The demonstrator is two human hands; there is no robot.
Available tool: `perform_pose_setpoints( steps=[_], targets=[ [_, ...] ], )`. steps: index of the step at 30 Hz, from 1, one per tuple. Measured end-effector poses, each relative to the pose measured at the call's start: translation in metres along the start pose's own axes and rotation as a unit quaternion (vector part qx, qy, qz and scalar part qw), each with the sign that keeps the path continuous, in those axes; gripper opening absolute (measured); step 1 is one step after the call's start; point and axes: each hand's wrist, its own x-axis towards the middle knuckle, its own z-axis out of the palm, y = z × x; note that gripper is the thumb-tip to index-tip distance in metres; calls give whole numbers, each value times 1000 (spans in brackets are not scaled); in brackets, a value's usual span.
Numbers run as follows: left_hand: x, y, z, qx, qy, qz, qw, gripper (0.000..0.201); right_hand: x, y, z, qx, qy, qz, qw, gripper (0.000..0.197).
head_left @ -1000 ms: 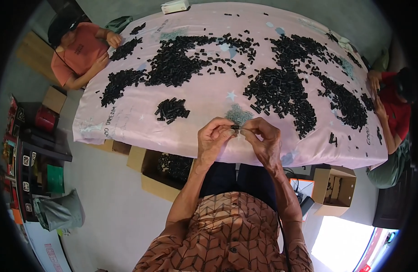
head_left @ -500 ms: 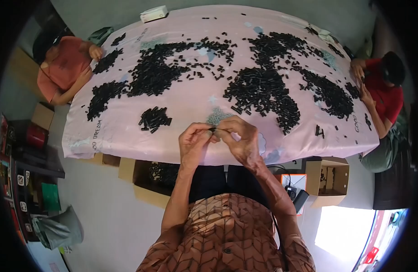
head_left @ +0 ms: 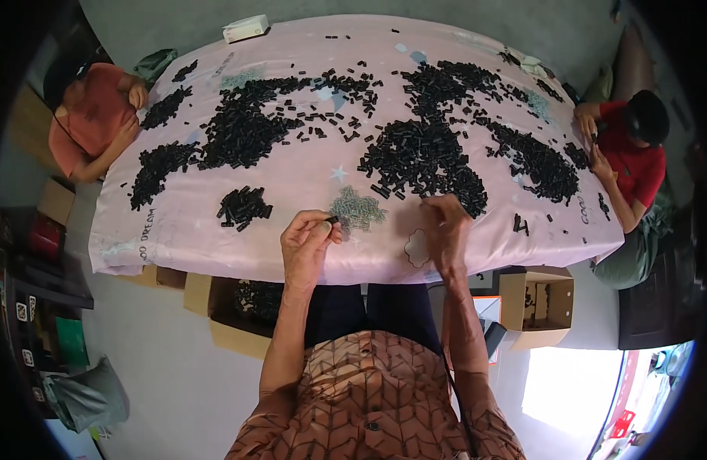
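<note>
Saw at the left edge of the pink cloth-covered tabletop [head_left: 307, 180] a co-worker in orange shirt [head_left: 93, 115]. Found near the front left corner a heap of short black cylinders [head_left: 160, 169], and farther inside a bigger black heap [head_left: 242, 130], reaching toward the middle. At the far edge, on its left part, saw a white carton [head_left: 246, 28]. Below the front edge, found an open cardboard box [head_left: 238, 341] with dark pieces [head_left: 260, 300] inside. Close to the front edge, saw a small separate pile of black cylinders [head_left: 244, 208]. Just right of this pile, saw the left hand [head_left: 306, 241] pinching one black piece [head_left: 332, 220] between thumb and fingertips, above the tabletop near its front edge. Beside these fingertips, found a heap of small pale grey-green pieces [head_left: 357, 208], too tiny to name exactly. Farther right, at the front border of the large central heap [head_left: 426, 149], saw the right hand [head_left: 447, 238], blurred; could not tell whether spread or pinching something. Below the front edge, right side, noticed a second cardboard box [head_left: 549, 337], open. Toward the right edge, saw a long black heap [head_left: 533, 157], then a co-worker in red shirt [head_left: 641, 165].
</note>
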Motion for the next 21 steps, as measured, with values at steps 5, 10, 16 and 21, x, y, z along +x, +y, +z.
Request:
perform_pose_setpoints(
  steps=[5, 10, 16, 21],
  targets=[
    [0, -1, 1, 5, -6, 1, 1000, 15, 11, 17, -4, -14, -28, 9, 999, 14],
    [-1, 1, 4, 9, 1, -5, 1000, 18, 28, 8, 2, -154, -108, -121, 975, 12],
    [-1, 0, 5, 38, -9, -2, 999, 16, 37, 10, 6, -225, -134, -136, 956, 6],
    [-1, 2, 7, 34, -5, -4, 999, 18, 42, 12, 15, -191, -126, -149, 962, 8]
  ],
)
